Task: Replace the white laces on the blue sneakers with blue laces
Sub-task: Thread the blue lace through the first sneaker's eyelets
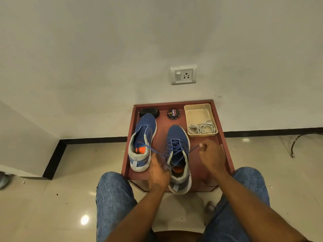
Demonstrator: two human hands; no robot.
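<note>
A seated person in blue jeans works over a low reddish-brown table point(225, 154) set against a white wall; both hands are on the blue lace point(176, 149) of the nearer blue sneaker point(178, 137), which stands between them with its toe pointing away and its heel hanging over the table's near edge. The right hand point(212, 155) is closed, thumb and forefinger pinching one end of the lace, drawn taut out to the right of the shoe; the left hand point(158, 173) rests against the shoe's left side near the collar, fingers curled on the other run of lace, which stretches away to the left toward the second blue sneaker point(145, 130); whether the fingers pinch it or merely press it cannot be told. The blue lace already criss-crosses the eyelets of the nearer shoe; the second sneaker, just beyond the left hand, stands unlaced, its orange insole showing. Beyond the right hand, a beige tray point(200, 112) holds the coiled white laces point(202, 128); a round tin of shoe polish point(173, 114) and a dark brush point(149, 112) lie at the table's far edge; a wall socket point(183, 75) is mounted above.
</note>
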